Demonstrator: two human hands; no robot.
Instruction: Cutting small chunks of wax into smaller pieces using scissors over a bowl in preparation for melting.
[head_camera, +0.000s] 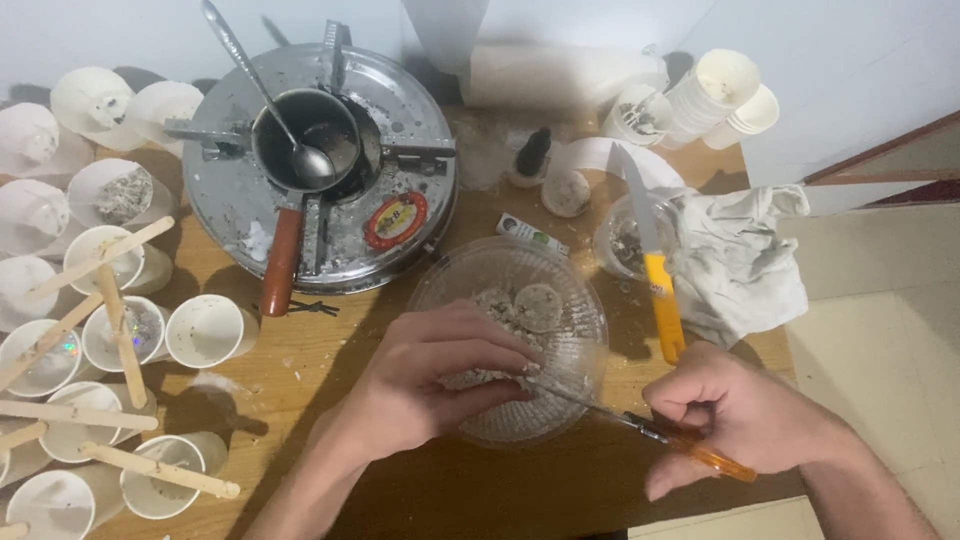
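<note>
Near the lower middle of the frame, a clear plastic bowl (560, 290) with ribbed walls sits on the wooden table (330, 370); it holds pale, grey-speckled waxy lumps, among them a rounded disc (540, 305) lying toward the bowl's upper centre. The left hand (430, 375) lies over the bowl's lower left rim with its fingers curled together, pinching a small piece of that crumbly material at the fingertips. The right hand (740, 415), at the lower right, is closed around the orange handle of a thin screwdriver (640, 425), whose metal shaft slants up and left so that its tip meets the bit held by the left fingers, just above the bowl's lower edge. Right of the bowl a knife with a yellow handle (655, 270) rests across a small clear cup (625, 240), blade pointing to the upper part of the frame, beside a crumpled white cloth (740, 260). In the upper middle stands a round metal stove (320, 160) bearing a small dark pan (300, 150) with a reddish-brown handle and a metal spoon (265, 95) leaning in it. Along the left edge many white paper cups (205, 330) lie and stand close together, several with flat wooden sticks (120, 335) across their mouths. A stack of white cups (715, 95) lies on its side at the upper right.
</note>
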